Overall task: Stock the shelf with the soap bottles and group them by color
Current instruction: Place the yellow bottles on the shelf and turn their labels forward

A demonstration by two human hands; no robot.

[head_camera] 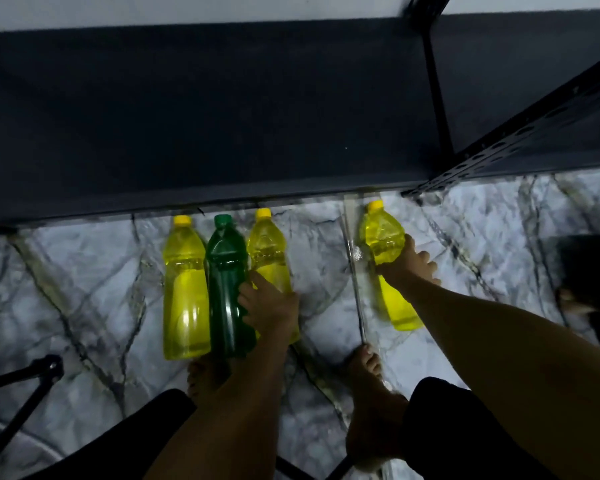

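Observation:
Three soap bottles stand side by side on the marble floor below the dark shelf [201, 116]: a yellow one [185, 292] at the left, a green one [226, 289] in the middle, another yellow one [266, 251] to its right. My left hand [269, 306] wraps around that right yellow bottle, fingers touching the green one beside it. Further right, my right hand [411, 266] grips a separate yellow bottle [383, 237] around its middle, tilted and blurred.
The shelf's black perforated upright [520, 133] slants across the upper right. My bare feet [371, 393] stand on the marble floor [84, 289]. A black tripod leg [21, 403] lies at the lower left. A dark object [589, 271] sits at the right edge.

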